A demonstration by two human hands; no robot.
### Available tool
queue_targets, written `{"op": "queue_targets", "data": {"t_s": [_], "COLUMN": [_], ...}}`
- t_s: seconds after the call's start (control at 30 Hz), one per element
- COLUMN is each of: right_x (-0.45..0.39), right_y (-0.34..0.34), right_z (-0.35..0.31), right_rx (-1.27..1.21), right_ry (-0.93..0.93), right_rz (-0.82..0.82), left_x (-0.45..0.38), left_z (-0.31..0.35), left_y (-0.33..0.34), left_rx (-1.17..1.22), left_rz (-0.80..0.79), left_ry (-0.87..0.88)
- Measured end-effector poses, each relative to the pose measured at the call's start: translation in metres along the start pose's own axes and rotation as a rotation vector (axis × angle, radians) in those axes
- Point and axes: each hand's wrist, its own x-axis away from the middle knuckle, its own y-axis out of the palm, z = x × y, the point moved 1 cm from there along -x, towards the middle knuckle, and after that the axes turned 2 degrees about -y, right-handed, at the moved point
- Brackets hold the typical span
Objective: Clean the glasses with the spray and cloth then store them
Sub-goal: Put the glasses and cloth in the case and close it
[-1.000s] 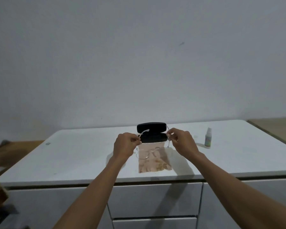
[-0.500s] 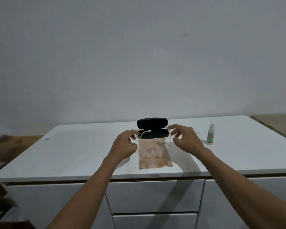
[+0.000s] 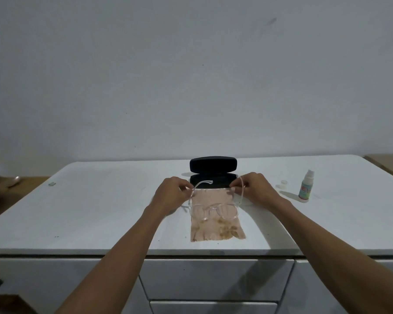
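Item: clear-framed glasses [image 3: 213, 210], temples unfolded, held over the pink cloth [image 3: 216, 223], lenses toward the person and temple tips toward the case [image 3: 213, 172].

Left hand [image 3: 170, 196]: forearm reaching in from lower left, wrist roughly level, fingers curled and pinched on the left temple near its bend.

Right hand [image 3: 256, 189]: forearm reaching in from lower right, fingers curled and pinched on the right temple, knuckles upward. Both hands sit at about the same height, just in front of the case.

Cloth: flat on the white worktop [image 3: 100, 211], patterned at its near end, its far edge touching the case.

Case: black, open, lid upright, behind the cloth and between the two hands.

Spray bottle [image 3: 306, 186]: upright, uncapped, on the worktop to the right of the right hand, apart from it. Small white cap [image 3: 283, 182] lying between hand and bottle.

Drawer fronts [image 3: 213, 279]: below the worktop edge, closed.
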Motion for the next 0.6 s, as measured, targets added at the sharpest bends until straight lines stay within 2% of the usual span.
{"op": "queue_targets", "data": {"t_s": [0.27,0.47,0.53,0.6], "right_x": [-0.009,-0.011,-0.010,-0.009], "right_y": [0.006,0.004,0.001,-0.004], "right_z": [-0.004,-0.005,-0.007,-0.009], "right_rx": [0.147,0.087,0.026,-0.068], "right_ry": [-0.045,0.002,0.016,0.039], "right_rz": [-0.081,-0.116,-0.107,-0.111], "left_x": [-0.011,-0.009,-0.007,-0.004], "left_z": [-0.005,0.002,0.009,0.015], "left_y": [0.008,0.006,0.003,-0.003], "left_rx": [-0.014,-0.010,0.098,0.354], "left_rz": [-0.020,-0.074,-0.115,-0.189], "left_ry": [-0.050,-0.124,-0.161,-0.164]}}
